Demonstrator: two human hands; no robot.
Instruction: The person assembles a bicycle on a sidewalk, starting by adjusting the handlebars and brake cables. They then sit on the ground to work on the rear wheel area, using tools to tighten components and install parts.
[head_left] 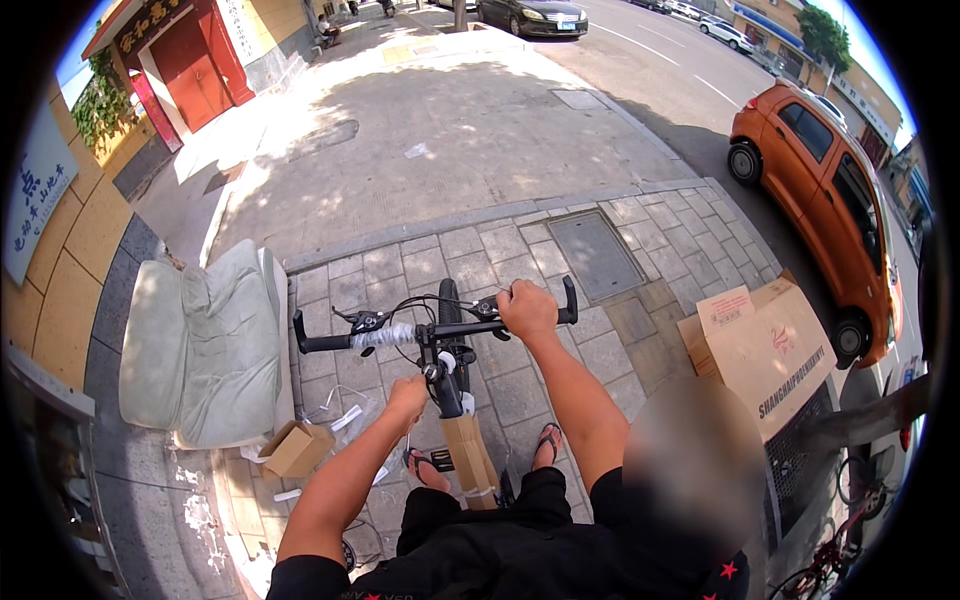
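A black bicycle stands in front of me, its handlebar (467,328) running crosswise. Around the bar's right part, just inside the grip, my right hand (528,308) is closed. My left hand (406,398) is a fist beside the stem (432,362); a thin metal tool shows below it, its kind unclear. Clear plastic wrap (388,336) covers the left part of the bar. Below the stem, brown cardboard (466,455) wraps the frame's top tube. The front tyre (448,296) points away from me.
A worn pale-green sofa seat (205,345) stands at the left, near a small open carton (297,449) and loose packaging. To the right lie a large cardboard box (768,345) and a parked orange car (815,160). A metal cover (598,253) is set in the paving.
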